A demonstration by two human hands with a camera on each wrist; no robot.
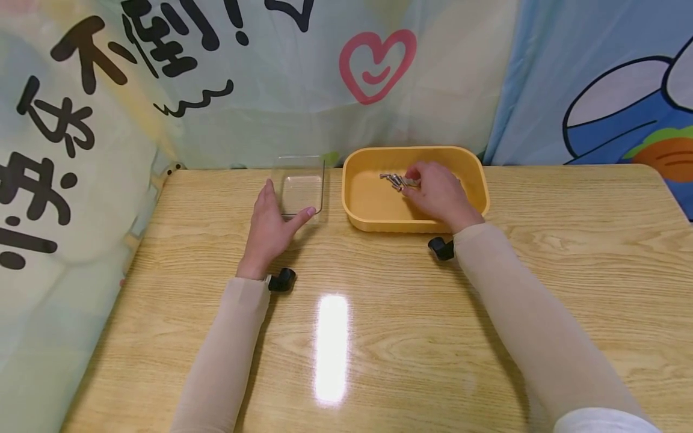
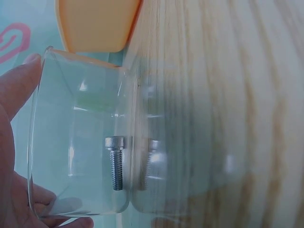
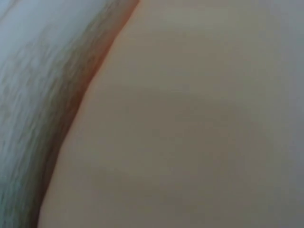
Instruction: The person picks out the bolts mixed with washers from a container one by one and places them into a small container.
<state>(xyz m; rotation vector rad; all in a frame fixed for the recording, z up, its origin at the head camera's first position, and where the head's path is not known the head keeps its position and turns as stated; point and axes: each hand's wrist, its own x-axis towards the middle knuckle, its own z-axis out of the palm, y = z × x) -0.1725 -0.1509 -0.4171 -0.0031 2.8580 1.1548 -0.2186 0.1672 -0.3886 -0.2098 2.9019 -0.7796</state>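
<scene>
On the wooden table stands a clear plastic box (image 1: pixel 301 186), with a single silver socket-head bolt (image 2: pixel 116 163) inside it in the left wrist view. My left hand (image 1: pixel 267 228) holds this box, fingers along its left side and thumb at the near right corner. To the right is a yellow tray (image 1: pixel 368 204) with several small metal bolts (image 1: pixel 394 180) in a heap. My right hand (image 1: pixel 441 192) reaches into the tray, its fingertips touching the heap; whether a bolt is pinched is unclear. Only a blurred pale surface and a pale edge fill the right wrist view.
A printed cloth (image 1: pixel 260 132) hangs behind the table and along its left side. The box and tray stand near the table's far edge (image 1: pixel 514 168), a small gap between them. Wooden tabletop (image 1: pixel 390 337) stretches in front, with a bright light reflection on it.
</scene>
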